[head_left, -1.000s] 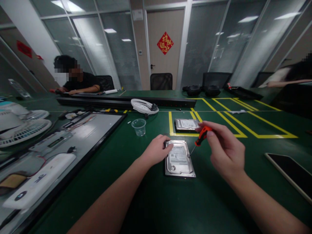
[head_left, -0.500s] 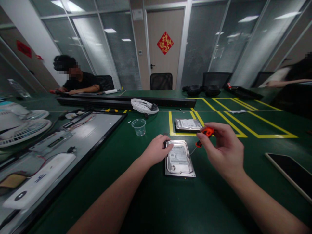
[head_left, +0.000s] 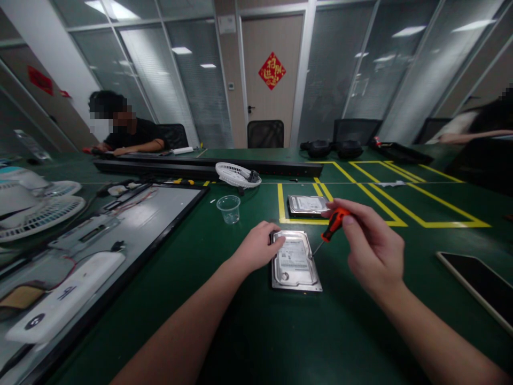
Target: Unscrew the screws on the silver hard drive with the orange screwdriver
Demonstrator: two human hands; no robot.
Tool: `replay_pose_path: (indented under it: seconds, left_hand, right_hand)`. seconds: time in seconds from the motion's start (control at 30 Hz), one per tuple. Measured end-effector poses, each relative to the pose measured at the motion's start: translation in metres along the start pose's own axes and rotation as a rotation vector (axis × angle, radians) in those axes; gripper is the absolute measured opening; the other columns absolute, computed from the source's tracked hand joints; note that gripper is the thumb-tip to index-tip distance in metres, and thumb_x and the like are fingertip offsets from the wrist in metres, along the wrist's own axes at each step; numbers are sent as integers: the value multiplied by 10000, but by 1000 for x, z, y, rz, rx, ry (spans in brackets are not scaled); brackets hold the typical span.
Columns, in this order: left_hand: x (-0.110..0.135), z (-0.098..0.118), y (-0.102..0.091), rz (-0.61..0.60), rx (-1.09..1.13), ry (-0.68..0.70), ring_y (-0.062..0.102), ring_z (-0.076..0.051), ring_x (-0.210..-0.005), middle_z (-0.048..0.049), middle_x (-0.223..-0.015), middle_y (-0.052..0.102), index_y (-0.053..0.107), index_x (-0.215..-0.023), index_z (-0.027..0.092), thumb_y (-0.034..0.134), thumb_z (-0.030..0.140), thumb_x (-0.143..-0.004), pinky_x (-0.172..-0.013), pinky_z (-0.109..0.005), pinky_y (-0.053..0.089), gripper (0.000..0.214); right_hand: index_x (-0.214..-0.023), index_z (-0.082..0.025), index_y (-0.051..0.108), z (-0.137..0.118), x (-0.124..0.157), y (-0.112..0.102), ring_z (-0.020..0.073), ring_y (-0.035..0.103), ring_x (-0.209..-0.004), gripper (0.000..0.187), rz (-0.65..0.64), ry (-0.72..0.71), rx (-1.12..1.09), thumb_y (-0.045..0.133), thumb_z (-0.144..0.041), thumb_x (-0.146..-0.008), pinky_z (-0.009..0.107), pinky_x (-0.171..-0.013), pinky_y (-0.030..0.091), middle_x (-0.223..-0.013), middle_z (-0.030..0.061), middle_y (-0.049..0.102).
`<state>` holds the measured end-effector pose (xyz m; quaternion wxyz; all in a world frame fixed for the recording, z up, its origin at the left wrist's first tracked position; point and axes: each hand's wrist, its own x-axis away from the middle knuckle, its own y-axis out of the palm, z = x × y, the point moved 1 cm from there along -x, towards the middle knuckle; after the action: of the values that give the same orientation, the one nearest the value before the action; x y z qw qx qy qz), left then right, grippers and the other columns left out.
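A silver hard drive (head_left: 295, 263) lies flat on the green table in front of me. My left hand (head_left: 258, 248) grips its upper left corner with curled fingers. My right hand (head_left: 371, 248) pinches a small screwdriver (head_left: 331, 228) with an orange and black handle. The thin shaft slants down, and its tip rests at the drive's right edge. A second hard drive (head_left: 308, 204) lies just beyond, inside a yellow taped rectangle.
A clear plastic cup (head_left: 228, 208) stands left of the drives. A white fan grille (head_left: 238, 174) lies farther back. An opened flat panel (head_left: 92, 235) fills the left side. A dark tablet (head_left: 479, 286) lies at right. Another person (head_left: 128, 128) sits at the far left.
My right hand's fingers have rolled the screwdriver handle back and forth while the tip stays on the drive's right edge. The left hand and the drive have not moved.
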<state>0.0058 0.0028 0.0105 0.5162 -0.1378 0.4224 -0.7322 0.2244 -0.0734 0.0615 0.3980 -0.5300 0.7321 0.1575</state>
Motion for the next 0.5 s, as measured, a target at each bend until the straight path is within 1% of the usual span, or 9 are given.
replay_pose_path:
  seconds: [0.1, 0.27, 0.4, 0.5]
  left_hand:
    - [0, -1, 1, 8, -3, 13, 634, -222, -911, -92, -1056, 664, 729, -1150, 146, 600, 356, -978, -869, -362, 510, 300]
    - [0, -3, 2, 15, -6, 15, 633, -215, -891, -89, -1052, 663, 728, -1156, 151, 598, 366, -980, -857, -358, 509, 306]
    - [0, -3, 3, 14, -2, 14, 634, -218, -899, -89, -1064, 663, 728, -1157, 154, 601, 373, -980, -844, -361, 508, 309]
    - [0, -4, 3, 16, 3, 15, 635, -216, -902, -87, -1070, 663, 727, -1153, 160, 600, 368, -981, -842, -362, 508, 298]
  right_hand:
    - [-1272, -267, 686, 4, -1, 0, 229, 716, -1039, 295, 11, -28, 42, 618, -229, -987, 423, -916, 567, -1153, 77, 729]
    - [-1176, -254, 684, 9, -4, -1, 199, 645, -915, 273, 28, -83, 137, 723, -207, -909, 391, -820, 539, -1027, 48, 653]
    - [-1127, -252, 668, 9, -4, 0, 189, 641, -892, 260, 43, -66, 135, 758, -219, -885, 373, -795, 544, -1010, 36, 638]
    - [-1124, -256, 658, 8, -3, 1, 186, 674, -901, 263, 47, -29, 96, 760, -213, -886, 361, -801, 569, -1022, 34, 670]
